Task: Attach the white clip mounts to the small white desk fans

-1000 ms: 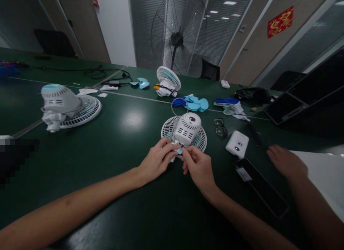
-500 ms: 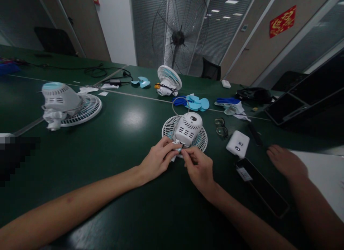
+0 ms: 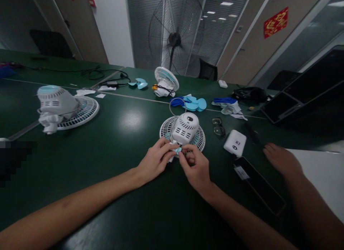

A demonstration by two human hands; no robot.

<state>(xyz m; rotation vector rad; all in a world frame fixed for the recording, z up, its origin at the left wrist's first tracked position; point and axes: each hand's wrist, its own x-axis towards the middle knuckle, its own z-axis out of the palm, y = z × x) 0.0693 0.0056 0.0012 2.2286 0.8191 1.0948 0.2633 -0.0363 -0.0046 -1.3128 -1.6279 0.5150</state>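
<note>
A small white fan (image 3: pixel 185 128) lies face down on its grille, its motor housing pointing up. At the near side of the housing my left hand (image 3: pixel 156 159) is closed, thumb and forefinger pinching a small light-blue piece (image 3: pixel 177 150) by the fan's neck. From the right, my right hand (image 3: pixel 196 167) meets it with thumb and fingertips curled together beside that piece. Whatever lies between the right fingertips is too small to make out. The fingers partly hide the neck. A thin wire loop (image 3: pixel 170 103) rises behind the housing.
Another fan (image 3: pixel 57 104) lies at left, a third fan (image 3: pixel 165 83) at the back. Blue fan blades (image 3: pixel 196 103), gloves (image 3: pixel 227 104), glasses (image 3: pixel 218 127), a white box (image 3: pixel 235 143) and a phone (image 3: pixel 259 185) are around. Another person's hand (image 3: pixel 282 160) rests at right.
The right fingertips have shifted slightly and curled more, showing more of the light-blue piece. My left hand keeps its pinch at the fan's neck. The whole view has shifted slightly.
</note>
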